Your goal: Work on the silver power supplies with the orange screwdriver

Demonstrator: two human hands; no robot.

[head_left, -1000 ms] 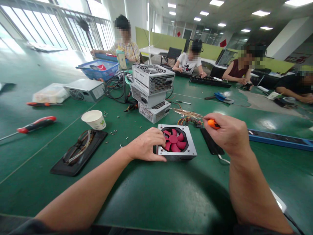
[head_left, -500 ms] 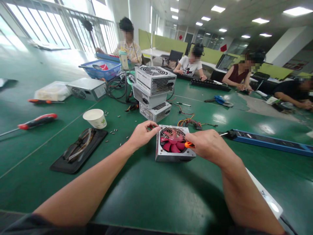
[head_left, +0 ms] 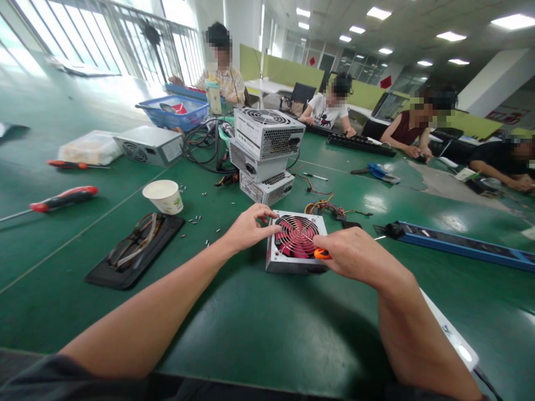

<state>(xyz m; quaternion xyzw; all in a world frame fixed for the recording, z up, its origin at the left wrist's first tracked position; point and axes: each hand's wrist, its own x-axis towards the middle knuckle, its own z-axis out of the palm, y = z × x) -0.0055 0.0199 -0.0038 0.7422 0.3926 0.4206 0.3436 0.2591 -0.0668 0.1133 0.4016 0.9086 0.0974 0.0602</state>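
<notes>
A power supply [head_left: 298,266] with a red fan [head_left: 288,248] facing up lies before me. The round wire fan grille [head_left: 299,234] rests over the fan. My left hand [head_left: 253,227] is at the far left corner of the case, fingers apart, its thumb on the grille's left rim. My right hand [head_left: 358,253] is closed around a screwdriver [head_left: 322,254], whose orange handle end shows by the fan. A thin metal shaft points out to the right behind this hand. Right thumb and fingertips are at the grille's right rim; their contact is partly hidden.
Stacked power supplies [head_left: 267,136] stand behind, with loose cables [head_left: 330,209] alongside. Left are a paper cup [head_left: 163,196], glasses [head_left: 136,245] on a black case, small metal pieces and a red-black screwdriver [head_left: 67,198]. A blue power strip [head_left: 460,245] lies right. Several people sit beyond.
The grille, tilted up before, now lies flatter and nearer the left hand over the fan. My left thumb has moved down onto its rim. The right hand has shifted slightly lower.
</notes>
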